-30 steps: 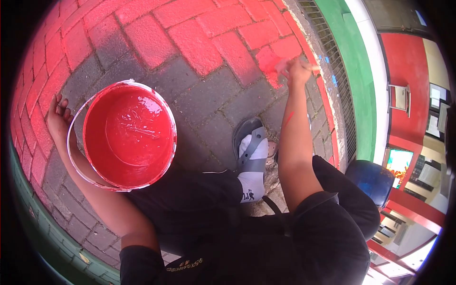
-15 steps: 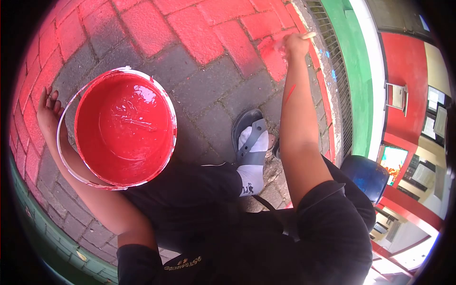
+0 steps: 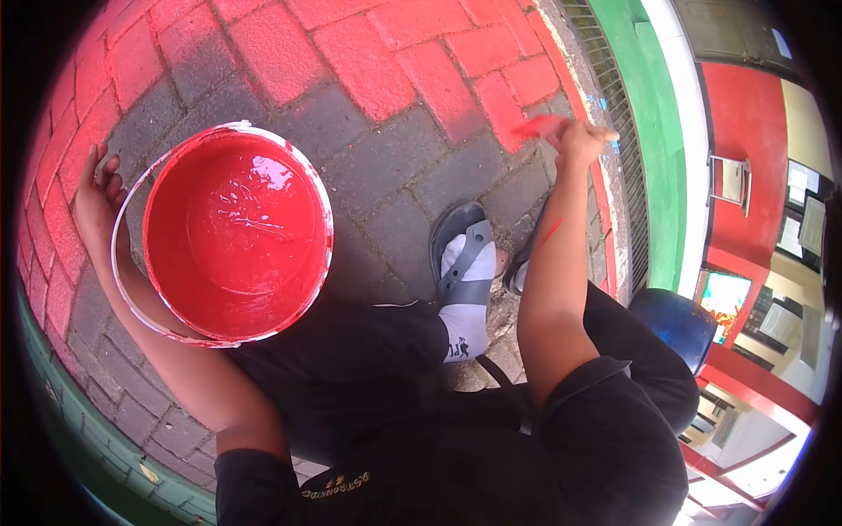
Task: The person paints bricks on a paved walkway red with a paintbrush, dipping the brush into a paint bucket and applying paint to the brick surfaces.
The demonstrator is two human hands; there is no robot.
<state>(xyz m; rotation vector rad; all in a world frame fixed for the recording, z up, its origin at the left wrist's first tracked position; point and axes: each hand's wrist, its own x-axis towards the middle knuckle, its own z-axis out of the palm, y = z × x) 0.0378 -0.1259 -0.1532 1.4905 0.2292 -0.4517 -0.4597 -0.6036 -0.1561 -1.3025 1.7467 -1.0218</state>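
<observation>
My right hand (image 3: 579,140) is closed round a paintbrush (image 3: 533,128), its bristles coated red and pointing left over the paving. A pale handle end sticks out on the other side of the fist. The bristles are slightly blurred and appear just above the bricks. At the left, a bucket (image 3: 326,219) of red paint is tilted toward me, its white rim smeared with red. My left hand (image 3: 101,184) is open beside it, fingers loosely curled. The white wire-like handle (image 3: 123,289) crosses in front of my left forearm, which runs partly behind the bucket.
Red-painted pavers (image 3: 360,66) cover the far side; bare grey pavers (image 3: 377,167) lie nearer me. A red curb strip (image 3: 570,79), a drain grate (image 3: 627,158) and a green band (image 3: 649,114) run along the right. My sandalled foot (image 3: 465,254) and a dark blue container (image 3: 671,329) are nearby.
My right hand has moved toward me and slightly right with the paintbrush, away from the red paver by the curb. The bucket and left hand have shifted slightly right.
</observation>
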